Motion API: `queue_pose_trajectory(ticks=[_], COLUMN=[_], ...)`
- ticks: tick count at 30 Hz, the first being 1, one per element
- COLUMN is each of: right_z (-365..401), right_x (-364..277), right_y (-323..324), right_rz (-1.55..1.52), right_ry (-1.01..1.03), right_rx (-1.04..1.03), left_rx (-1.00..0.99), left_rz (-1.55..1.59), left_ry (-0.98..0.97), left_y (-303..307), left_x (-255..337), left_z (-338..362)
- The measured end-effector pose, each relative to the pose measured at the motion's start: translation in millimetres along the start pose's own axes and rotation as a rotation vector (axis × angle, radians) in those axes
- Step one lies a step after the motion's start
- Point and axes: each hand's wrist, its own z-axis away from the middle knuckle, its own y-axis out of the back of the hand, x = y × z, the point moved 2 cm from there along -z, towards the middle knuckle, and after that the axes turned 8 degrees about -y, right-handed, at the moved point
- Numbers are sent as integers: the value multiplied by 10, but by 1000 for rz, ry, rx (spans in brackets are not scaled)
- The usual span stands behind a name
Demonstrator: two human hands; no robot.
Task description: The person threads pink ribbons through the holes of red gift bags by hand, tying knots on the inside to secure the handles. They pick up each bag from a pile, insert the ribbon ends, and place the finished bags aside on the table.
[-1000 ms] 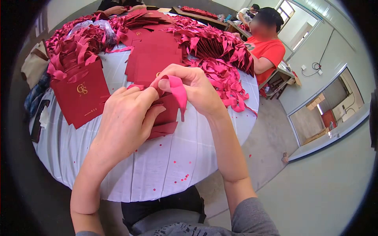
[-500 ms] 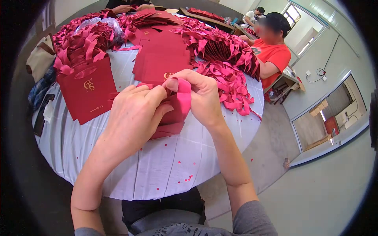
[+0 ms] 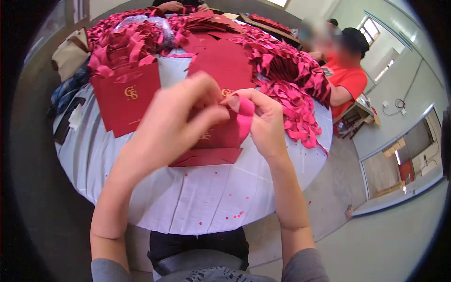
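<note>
A dark red paper bag [image 3: 206, 157] with gold lettering partly showing lies in front of me, under my hands. My right hand [image 3: 268, 123] is closed, pinching a pink ribbon [image 3: 245, 115] between thumb and fingers at the bag's upper edge. The ribbon loops down over the bag's right side. My left hand [image 3: 171, 115], smeared by motion, hovers over the bag's left part. Its thumb and curled fingers look apart, with nothing visible between them. My hands hide much of the bag's top.
Finished-looking red bags [image 3: 124, 101] with ribbons stand at left, near a phone [image 3: 70, 120]. Flat red bags [image 3: 223, 61] lie ahead; loose pink ribbons [image 3: 293, 110] are heaped at right. A person in an orange-red shirt [image 3: 350, 82] sits at the table's right side.
My left hand has moved off the bag's edge, its thumb and fingers parting. My right hand keeps its pinch on the ribbon. The view has shifted, moving the scene rightward.
</note>
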Motion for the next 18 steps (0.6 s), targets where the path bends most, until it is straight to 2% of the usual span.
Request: queue_pose_trajectory(ticks=[1,2,4,7,8,10,11,15,17,18], right_z=[4,3,-4,5,0,5,6,-5,0,4], right_x=[-2,0,6,-24,-10,3,6,94,115,121], right_y=[1,1,21,0,5,-1,-2,-30,-53,-60], right_rz=[33,22,6,53,81,96,117,123,177,177], right_ry=[39,52,84,77,97,101,105,147,250,252], right_rx=[13,35,51,73,72,81,90,123,194,195], left_rx=[196,271,250,69,11,-134,-144,-186,-67,-67], left_rz=[-144,-112,-295,-596,-471,-231,-156,-90,-269,-270], left_ry=[-258,-100,-33,62,40,349,291,272,51,49], left_y=[77,193,343,390,359,297,271,205,154,97], left_x=[-117,-40,-137,-299,-322,-361,-398,-368,-348,-351], left_z=[-26,-23,34,111,117,95,61,-46,-84,-93])
